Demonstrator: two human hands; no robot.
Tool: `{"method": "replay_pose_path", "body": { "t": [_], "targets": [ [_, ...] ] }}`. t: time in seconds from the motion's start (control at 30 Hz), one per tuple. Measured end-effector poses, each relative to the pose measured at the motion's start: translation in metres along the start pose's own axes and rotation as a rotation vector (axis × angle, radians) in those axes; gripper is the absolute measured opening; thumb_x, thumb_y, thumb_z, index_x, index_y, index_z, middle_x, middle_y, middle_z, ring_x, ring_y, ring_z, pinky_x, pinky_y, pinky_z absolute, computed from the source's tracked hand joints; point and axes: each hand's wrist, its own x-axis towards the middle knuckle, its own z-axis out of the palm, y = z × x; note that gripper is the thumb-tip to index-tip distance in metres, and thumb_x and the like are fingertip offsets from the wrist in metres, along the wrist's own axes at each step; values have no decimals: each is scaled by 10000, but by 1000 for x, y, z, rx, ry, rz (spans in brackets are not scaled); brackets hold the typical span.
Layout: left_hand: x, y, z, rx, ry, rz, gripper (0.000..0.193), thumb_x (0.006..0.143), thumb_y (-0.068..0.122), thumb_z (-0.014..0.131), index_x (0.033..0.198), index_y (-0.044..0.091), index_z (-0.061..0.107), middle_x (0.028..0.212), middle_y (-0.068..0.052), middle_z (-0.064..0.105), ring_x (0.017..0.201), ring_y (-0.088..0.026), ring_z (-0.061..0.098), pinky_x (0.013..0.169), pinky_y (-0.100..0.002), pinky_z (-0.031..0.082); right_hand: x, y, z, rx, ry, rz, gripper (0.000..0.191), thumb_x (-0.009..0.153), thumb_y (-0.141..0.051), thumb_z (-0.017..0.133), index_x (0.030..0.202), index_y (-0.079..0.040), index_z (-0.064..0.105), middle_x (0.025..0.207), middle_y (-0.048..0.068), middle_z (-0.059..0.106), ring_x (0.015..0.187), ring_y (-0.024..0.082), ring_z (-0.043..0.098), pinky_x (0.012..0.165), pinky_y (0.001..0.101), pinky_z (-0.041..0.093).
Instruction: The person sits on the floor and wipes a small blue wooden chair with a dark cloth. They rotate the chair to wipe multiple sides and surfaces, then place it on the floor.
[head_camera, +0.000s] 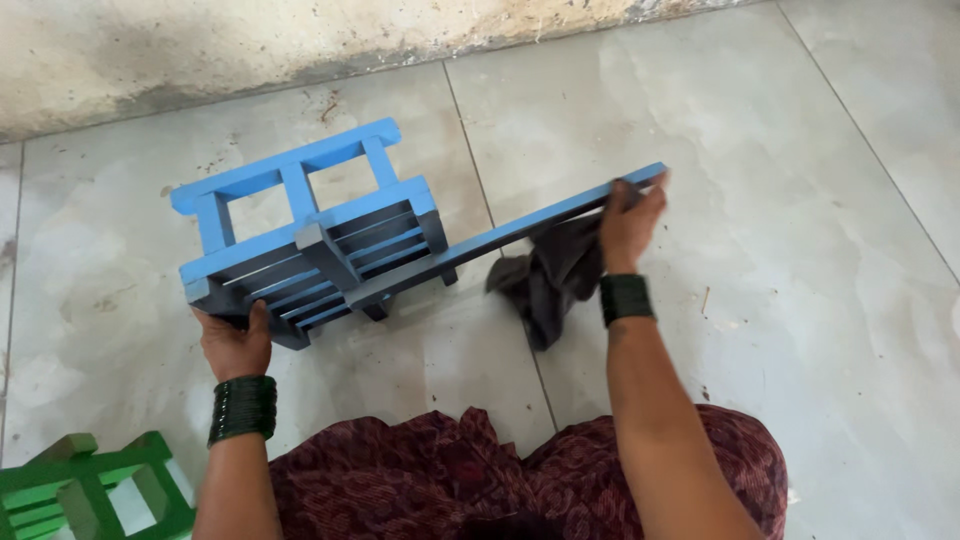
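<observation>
Since we grip the blue rack (310, 235) at its near corner with our left hand (235, 345), tilted off the floor (800, 250), it looks like light, stiff painted wood. Our right hand (630, 225) pinches its long slat with a limp dark cloth (550, 275).

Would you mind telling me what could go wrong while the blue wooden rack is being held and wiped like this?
The blue wooden rack is tilted up off the tiled floor, gripped only at its corner by the left hand, so it might slip or twist. The right hand presses a dark cloth on the long plank's far end, where leverage could strain its joint.
</observation>
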Motion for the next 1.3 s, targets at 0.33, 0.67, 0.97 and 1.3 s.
{"method": "replay_pose_path", "body": {
  "t": [0.33,0.67,0.97,1.3],
  "targets": [
    [3,-13,2,-297,84,61,821,950,80,792,1614,0,315,1388,-195,654,1256,-247,655,1079,-378,507,-5,-17,-23,1285,-462,739,636,873,-452,791,1319,-79,534,1165,132,650,1105,297,651,1007,483,583],
    [4,-7,1,-969,124,-143,747,910,-50,763,1543,47,379,1413,-121,558,1250,-256,599,1022,-443,586,59,-195,-143,1151,-701,-122,419,1074,-268,767,1359,-5,609,1296,118,695,1283,263,651,1162,390,522],
    [-44,17,30,-820,-88,-696,661,836,22,770,1404,-16,432,1271,-188,654,1097,-306,674,817,-447,609,-1,-323,-191,976,-625,-351,205,1101,-128,743,1219,-7,628,1120,58,672,1052,183,645,953,328,517],
    [-57,51,-28,-485,169,110,729,1053,239,619,1615,-48,253,1705,-249,267,1600,-346,254,1296,-408,219,-128,-422,-202,752,-693,-787,112,1120,25,740,1148,12,632,1064,47,682,978,138,689,871,271,537]
  ]
}}
